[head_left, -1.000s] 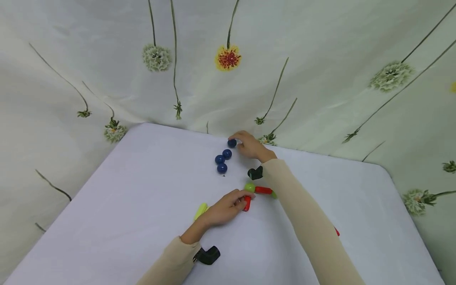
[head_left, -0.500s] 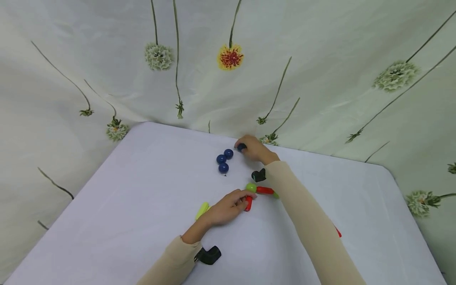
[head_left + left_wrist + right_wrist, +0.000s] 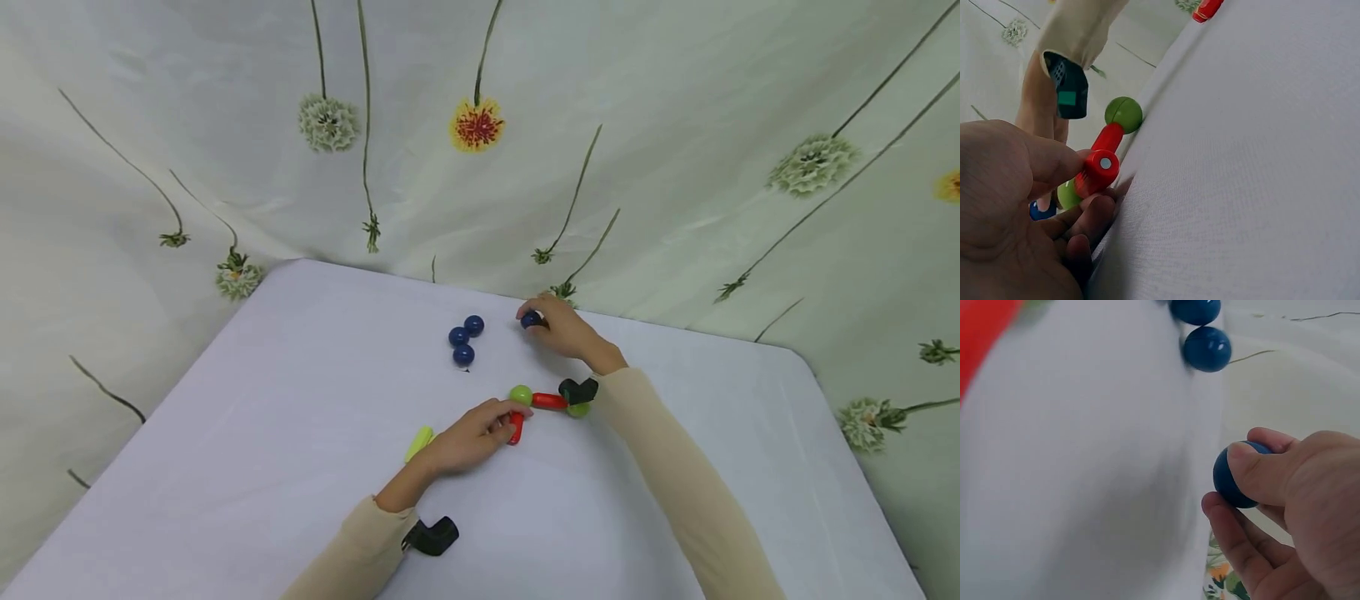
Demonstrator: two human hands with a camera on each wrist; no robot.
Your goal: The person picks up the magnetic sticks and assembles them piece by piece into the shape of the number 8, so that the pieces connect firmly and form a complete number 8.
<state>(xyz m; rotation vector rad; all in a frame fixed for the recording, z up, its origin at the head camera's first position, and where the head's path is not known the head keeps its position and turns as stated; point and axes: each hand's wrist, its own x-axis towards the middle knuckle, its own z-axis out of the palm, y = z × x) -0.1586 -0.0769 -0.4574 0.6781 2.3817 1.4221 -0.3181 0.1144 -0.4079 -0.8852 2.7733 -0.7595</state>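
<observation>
My left hand point(image 3: 468, 437) pinches a short red rod point(image 3: 1088, 178) between thumb and fingers, low over the table. The rod's near end shows a round, pale disc. A green ball point(image 3: 521, 395) touches its far end. From that ball a second red rod point(image 3: 549, 402) runs right to another green ball point(image 3: 578, 409), partly behind the right wrist camera. Near the table's far edge, my right hand point(image 3: 566, 329) holds a dark blue ball point(image 3: 1232, 478) between thumb and fingers. To its left, three more blue balls point(image 3: 459, 337) sit close together on the table.
A yellow-green rod point(image 3: 417, 444) lies partly behind the left wrist. Another red piece point(image 3: 1207, 9) shows at the top of the left wrist view. Black wrist cameras point(image 3: 435, 537) jut from both sleeves. A flower-print cloth point(image 3: 660, 250) hangs behind the white table point(image 3: 315, 350).
My right hand has drawn the blue ball away from the other three, moving right and slightly nearer. The left hand keeps its pinch on the red rod in the same place.
</observation>
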